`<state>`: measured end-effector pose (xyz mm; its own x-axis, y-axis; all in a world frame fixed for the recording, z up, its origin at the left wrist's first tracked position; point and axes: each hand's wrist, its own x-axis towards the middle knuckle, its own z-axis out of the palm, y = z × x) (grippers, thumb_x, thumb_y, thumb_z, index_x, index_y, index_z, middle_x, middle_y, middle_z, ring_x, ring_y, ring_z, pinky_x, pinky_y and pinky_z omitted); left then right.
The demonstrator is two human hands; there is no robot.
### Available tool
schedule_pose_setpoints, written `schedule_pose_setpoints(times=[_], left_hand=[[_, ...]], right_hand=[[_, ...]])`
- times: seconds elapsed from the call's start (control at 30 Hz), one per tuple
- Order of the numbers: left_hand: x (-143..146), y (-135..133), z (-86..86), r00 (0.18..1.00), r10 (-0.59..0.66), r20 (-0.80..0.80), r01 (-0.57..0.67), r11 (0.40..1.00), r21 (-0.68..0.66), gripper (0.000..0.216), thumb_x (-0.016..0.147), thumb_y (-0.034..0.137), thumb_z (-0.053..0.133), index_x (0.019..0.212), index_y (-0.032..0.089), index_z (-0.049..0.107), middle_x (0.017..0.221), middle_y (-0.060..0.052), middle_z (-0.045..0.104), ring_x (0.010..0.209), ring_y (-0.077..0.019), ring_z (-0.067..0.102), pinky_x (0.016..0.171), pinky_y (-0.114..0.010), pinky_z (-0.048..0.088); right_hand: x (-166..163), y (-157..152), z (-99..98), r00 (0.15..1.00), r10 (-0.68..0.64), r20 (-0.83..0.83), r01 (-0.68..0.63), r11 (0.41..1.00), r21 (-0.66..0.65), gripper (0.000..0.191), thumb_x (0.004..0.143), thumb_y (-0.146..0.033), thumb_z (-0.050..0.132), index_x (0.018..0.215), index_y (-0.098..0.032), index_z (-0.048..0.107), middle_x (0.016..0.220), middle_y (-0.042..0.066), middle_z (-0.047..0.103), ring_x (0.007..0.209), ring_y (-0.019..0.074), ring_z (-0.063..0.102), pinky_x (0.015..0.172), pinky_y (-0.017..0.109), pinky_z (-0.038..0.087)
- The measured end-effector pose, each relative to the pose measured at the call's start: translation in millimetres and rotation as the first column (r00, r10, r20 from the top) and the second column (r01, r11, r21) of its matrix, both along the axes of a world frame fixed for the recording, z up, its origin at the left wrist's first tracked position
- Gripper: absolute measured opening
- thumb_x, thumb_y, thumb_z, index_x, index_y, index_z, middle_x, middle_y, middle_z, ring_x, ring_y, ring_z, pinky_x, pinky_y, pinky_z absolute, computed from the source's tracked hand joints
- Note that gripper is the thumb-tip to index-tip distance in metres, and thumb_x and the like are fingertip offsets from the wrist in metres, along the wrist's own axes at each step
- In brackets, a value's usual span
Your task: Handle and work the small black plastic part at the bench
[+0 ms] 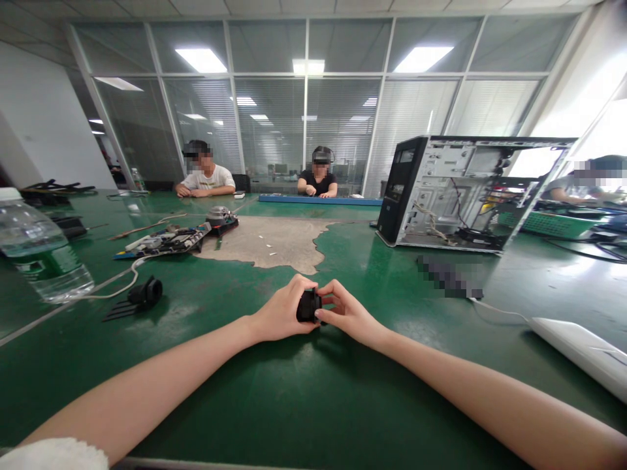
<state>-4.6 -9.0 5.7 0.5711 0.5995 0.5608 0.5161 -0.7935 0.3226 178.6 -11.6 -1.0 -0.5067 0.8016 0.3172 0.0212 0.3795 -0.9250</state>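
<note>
Between my two hands, just above the green table [313,405], is a small black cylindrical part [306,305]; its exact kind I cannot make out. My left hand [280,309] wraps round it from the left, fingers over the top and thumb below. From the right, the fingertips and thumb of my right hand [349,312] pinch its right end. Further left on the table lies a black part with a round ring end and flat prongs [145,294].
A bottle [44,254] stands at far left. Circuit boards [164,240] lie behind the pronged part. An opened computer case [455,196] stands at right, near a white box-like device [578,346] with a cable. Two people sit across the table; another is at far right beside a green basket [563,224].
</note>
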Motion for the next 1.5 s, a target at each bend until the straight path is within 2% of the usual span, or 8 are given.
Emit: schedule_pose_setpoints(times=[0.27, 0.4, 0.57, 0.77, 0.97, 1.17, 1.37, 1.5], left_hand=[[-0.3, 0.5, 0.8, 1.000, -0.006, -0.017, 0.007, 1.000, 0.015, 0.056, 0.063, 0.028, 0.066, 0.110, 0.021, 0.034, 0.103, -0.006, 0.045, 0.091, -0.0215, 0.051, 0.077, -0.034, 0.044], [0.1, 0.1, 1.7, 1.000, -0.010, -0.017, 0.011, 1.000, 0.016, 0.055, 0.064, 0.028, 0.065, 0.109, 0.021, 0.035, 0.103, -0.005, 0.045, 0.091, -0.0210, 0.051, 0.077, -0.034, 0.044], [0.0, -0.4, 1.7, 1.000, -0.009, -0.014, 0.009, 1.000, 0.018, 0.055, 0.063, 0.025, 0.065, 0.109, 0.021, 0.035, 0.102, -0.005, 0.044, 0.090, -0.0207, 0.050, 0.076, -0.034, 0.044], [-0.4, -1.4, 2.2, 1.000, -0.009, -0.026, 0.010, 1.000, 0.020, 0.056, 0.062, 0.025, 0.066, 0.109, 0.020, 0.034, 0.103, -0.006, 0.044, 0.092, -0.0209, 0.049, 0.078, -0.033, 0.043], [-0.4, 0.0, 1.3, 1.000, -0.017, -0.019, 0.017, 1.000, 0.012, 0.055, 0.062, 0.026, 0.066, 0.108, 0.021, 0.035, 0.103, -0.005, 0.044, 0.091, -0.0204, 0.049, 0.078, -0.033, 0.043], [-0.4, -0.2, 0.9, 1.000, -0.013, -0.021, 0.014, 1.000, 0.020, 0.057, 0.062, 0.025, 0.066, 0.108, 0.021, 0.034, 0.103, -0.005, 0.043, 0.091, -0.0204, 0.049, 0.077, -0.033, 0.043], [-0.5, -0.5, 1.4, 1.000, -0.014, -0.023, 0.015, 1.000, 0.025, 0.058, 0.062, 0.028, 0.066, 0.109, 0.020, 0.033, 0.103, -0.005, 0.043, 0.091, -0.0209, 0.049, 0.078, -0.034, 0.043], [-0.1, -0.1, 1.6, 1.000, -0.022, -0.021, 0.022, 1.000, 0.016, 0.056, 0.062, 0.027, 0.066, 0.109, 0.021, 0.034, 0.103, -0.005, 0.043, 0.090, -0.0203, 0.049, 0.077, -0.033, 0.043]], right_hand=[[-2.5, 1.8, -1.4, 0.998, -0.059, 0.002, 0.059, 0.998, 0.000, 0.023, 0.074, -0.035, 0.059, 0.088, -0.021, 0.047, 0.086, -0.001, 0.052, 0.075, 0.0126, 0.055, 0.064, 0.027, 0.047], [-2.1, 2.8, -2.3, 0.997, -0.066, 0.033, 0.066, 0.998, -0.013, 0.024, 0.075, -0.034, 0.058, 0.092, -0.020, 0.047, 0.092, 0.002, 0.053, 0.083, 0.0151, 0.055, 0.069, 0.030, 0.048], [-0.9, -1.6, 0.1, 1.000, -0.013, 0.020, 0.013, 1.000, 0.006, 0.024, 0.073, -0.030, 0.061, 0.090, -0.021, 0.046, 0.092, 0.001, 0.052, 0.090, 0.0165, 0.054, 0.069, 0.029, 0.048], [-1.5, -3.4, 1.5, 0.999, -0.030, 0.024, 0.030, 1.000, 0.004, 0.018, 0.077, -0.031, 0.057, 0.088, -0.021, 0.046, 0.087, 0.000, 0.052, 0.084, 0.0146, 0.055, 0.068, 0.028, 0.047], [-2.9, 0.3, -1.1, 0.996, -0.065, 0.054, 0.065, 0.998, -0.001, 0.025, 0.076, -0.032, 0.058, 0.093, -0.020, 0.045, 0.096, 0.002, 0.051, 0.085, 0.0156, 0.055, 0.071, 0.031, 0.047], [-0.8, -2.4, 0.7, 1.000, -0.010, 0.025, 0.010, 1.000, 0.022, 0.023, 0.074, -0.031, 0.060, 0.090, -0.022, 0.046, 0.094, 0.000, 0.050, 0.091, 0.0166, 0.054, 0.069, 0.028, 0.048], [-1.9, -0.2, -1.2, 0.998, -0.050, 0.026, 0.050, 0.999, 0.004, 0.019, 0.077, -0.034, 0.055, 0.087, -0.021, 0.045, 0.088, 0.000, 0.053, 0.080, 0.0141, 0.056, 0.067, 0.029, 0.047], [-3.1, 1.8, -1.6, 0.997, -0.060, 0.045, 0.061, 0.998, -0.014, 0.023, 0.076, -0.034, 0.056, 0.091, -0.020, 0.045, 0.091, 0.002, 0.053, 0.083, 0.0152, 0.056, 0.069, 0.030, 0.048]])
